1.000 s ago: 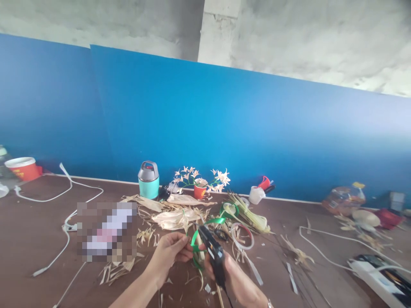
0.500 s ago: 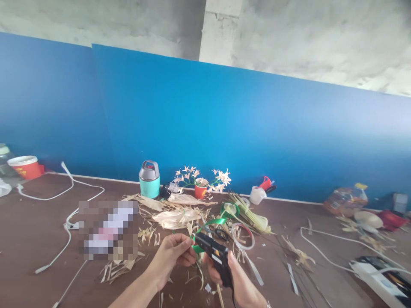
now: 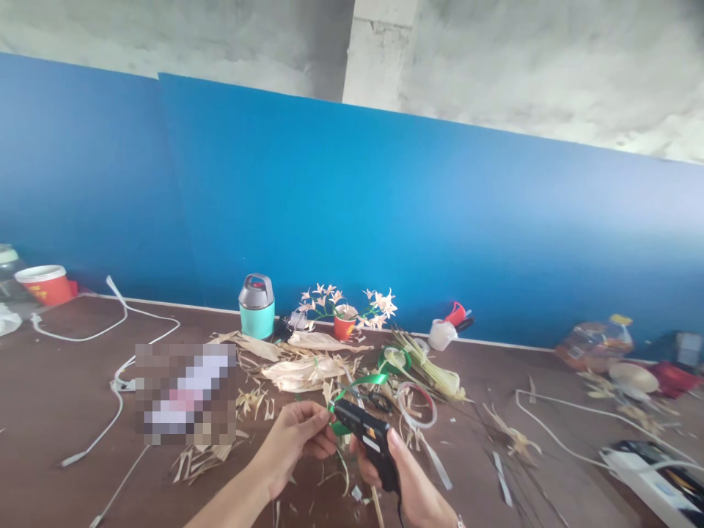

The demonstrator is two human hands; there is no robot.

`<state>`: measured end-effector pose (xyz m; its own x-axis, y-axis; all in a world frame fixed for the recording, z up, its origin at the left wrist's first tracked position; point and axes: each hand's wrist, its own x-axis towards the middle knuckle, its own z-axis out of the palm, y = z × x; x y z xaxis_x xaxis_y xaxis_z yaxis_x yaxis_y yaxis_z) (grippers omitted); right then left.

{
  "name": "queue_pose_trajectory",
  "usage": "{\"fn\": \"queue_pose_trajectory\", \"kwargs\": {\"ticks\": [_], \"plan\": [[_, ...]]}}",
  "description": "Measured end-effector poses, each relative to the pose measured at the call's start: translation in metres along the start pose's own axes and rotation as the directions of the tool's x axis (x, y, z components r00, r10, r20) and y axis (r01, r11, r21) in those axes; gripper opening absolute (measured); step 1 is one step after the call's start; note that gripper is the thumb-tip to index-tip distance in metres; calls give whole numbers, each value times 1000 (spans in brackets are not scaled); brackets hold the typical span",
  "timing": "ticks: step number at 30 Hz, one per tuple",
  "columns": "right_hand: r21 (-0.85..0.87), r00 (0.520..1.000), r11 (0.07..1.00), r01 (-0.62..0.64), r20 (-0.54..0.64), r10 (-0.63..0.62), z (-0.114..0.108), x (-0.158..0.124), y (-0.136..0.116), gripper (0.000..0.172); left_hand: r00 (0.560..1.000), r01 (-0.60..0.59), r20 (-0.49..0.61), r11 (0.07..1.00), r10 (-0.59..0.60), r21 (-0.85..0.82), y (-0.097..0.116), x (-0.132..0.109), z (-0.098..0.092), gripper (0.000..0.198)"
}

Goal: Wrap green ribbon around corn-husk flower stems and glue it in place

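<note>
My right hand point(image 3: 404, 469) is wrapped round the handle of a black glue gun point(image 3: 367, 433), whose nozzle points left toward my other hand. My left hand point(image 3: 308, 433) is closed in a pinch on the end of a green ribbon point(image 3: 369, 380), right at the nozzle tip. The ribbon curves up and back toward a green roll point(image 3: 394, 359). Whatever else sits between the left fingertips is too small to make out. Just beyond the gun lie scissors point(image 3: 379, 400) and a roll of clear tape point(image 3: 416, 405).
Dried husks point(image 3: 302, 372) and a bundle of pale green stalks point(image 3: 440, 375) lie behind my hands. Farther back stand a turquoise container point(image 3: 257, 319), a red cup point(image 3: 344, 326) by flower sprays, and a white cup point(image 3: 441, 335). White cables point(image 3: 118, 396) cross the table point(image 3: 55, 396).
Both hands and the glue gun stay almost in the same place. The whole view has shifted very slightly.
</note>
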<state>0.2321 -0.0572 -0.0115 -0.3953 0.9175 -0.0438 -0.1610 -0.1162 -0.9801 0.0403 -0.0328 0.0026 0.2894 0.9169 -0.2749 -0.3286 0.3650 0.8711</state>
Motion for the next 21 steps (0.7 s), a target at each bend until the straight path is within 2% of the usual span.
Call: {"fn": "queue_pose_trajectory", "kwargs": {"ticks": [13, 21], "plan": [[23, 999, 1000, 1, 38, -2, 1, -2, -3, 61, 1000, -10, -1, 1000, 10, -11, 0, 0, 1, 32], [-20, 1000, 1000, -12, 5, 12, -4, -1, 3, 63, 1000, -12, -2, 1000, 12, -16, 1, -1, 2, 33]]}}
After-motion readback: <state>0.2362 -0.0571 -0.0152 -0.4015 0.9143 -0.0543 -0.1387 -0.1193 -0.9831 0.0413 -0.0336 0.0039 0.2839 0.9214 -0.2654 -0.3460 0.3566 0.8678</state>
